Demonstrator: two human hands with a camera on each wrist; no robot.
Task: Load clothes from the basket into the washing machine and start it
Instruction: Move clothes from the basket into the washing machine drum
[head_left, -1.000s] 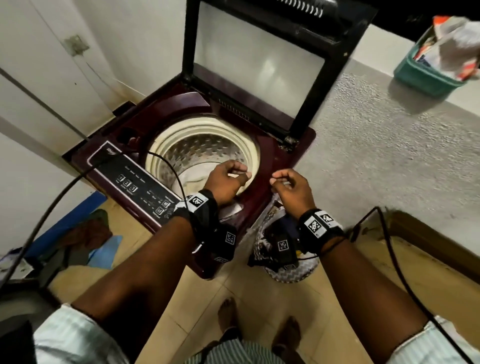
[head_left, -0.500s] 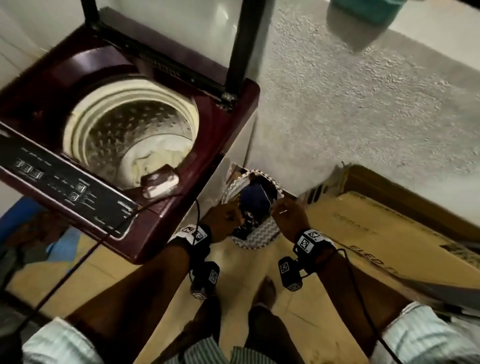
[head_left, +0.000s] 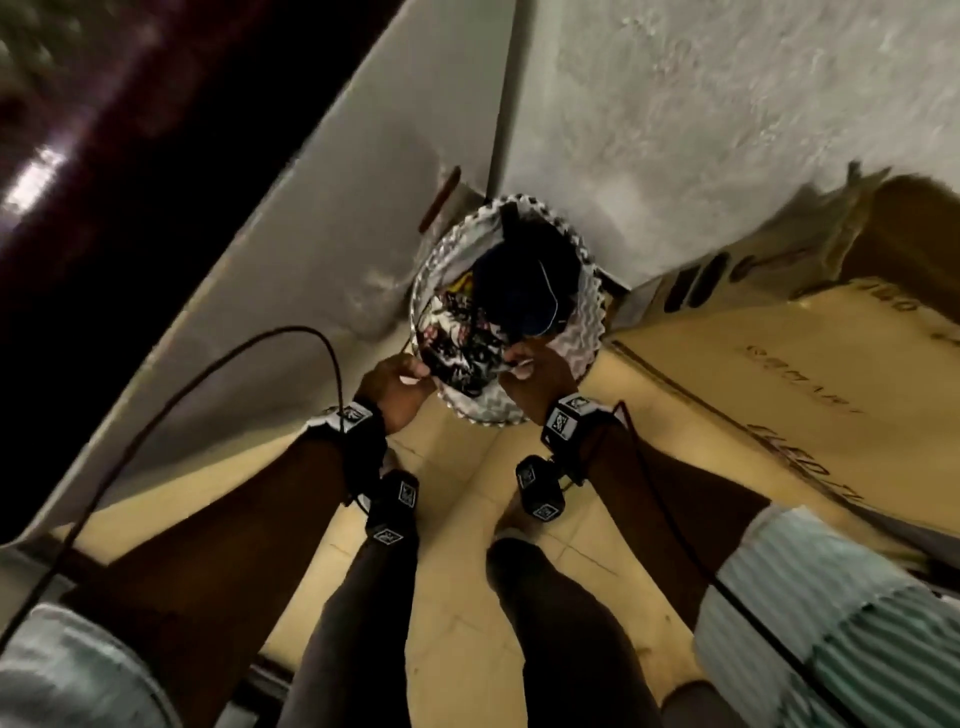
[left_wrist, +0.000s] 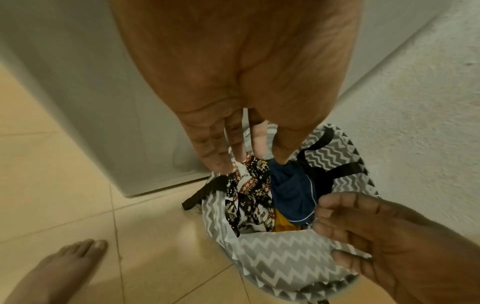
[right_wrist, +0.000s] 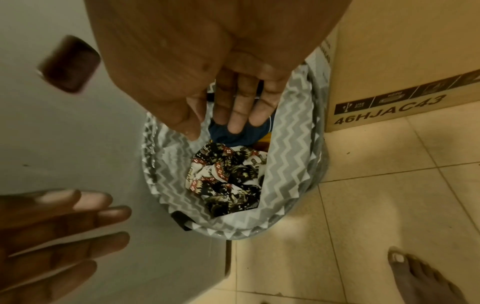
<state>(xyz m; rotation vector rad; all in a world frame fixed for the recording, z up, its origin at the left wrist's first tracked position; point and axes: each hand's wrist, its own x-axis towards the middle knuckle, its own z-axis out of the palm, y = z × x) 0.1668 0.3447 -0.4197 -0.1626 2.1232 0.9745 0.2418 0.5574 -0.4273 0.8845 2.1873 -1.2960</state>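
A grey-and-white zigzag laundry basket stands on the floor between the washing machine's grey side and the wall. Inside lie a black, white and red patterned cloth, a navy garment and something yellow. My left hand hovers over the basket's near-left rim with its fingers stretched down towards the patterned cloth, holding nothing. My right hand reaches over the near-right rim, its fingers pointing at the navy garment, also empty. Whether either hand touches cloth I cannot tell.
A large cardboard box stands just right of the basket. A rough plaster wall rises behind it. The washer's maroon top overhangs at upper left. My bare feet stand on beige tiles. Black cables trail from both wrists.
Both hands have come down from the washer's drum opening to the basket's mouth. The view has swung down, so the drum and control panel are out of sight.
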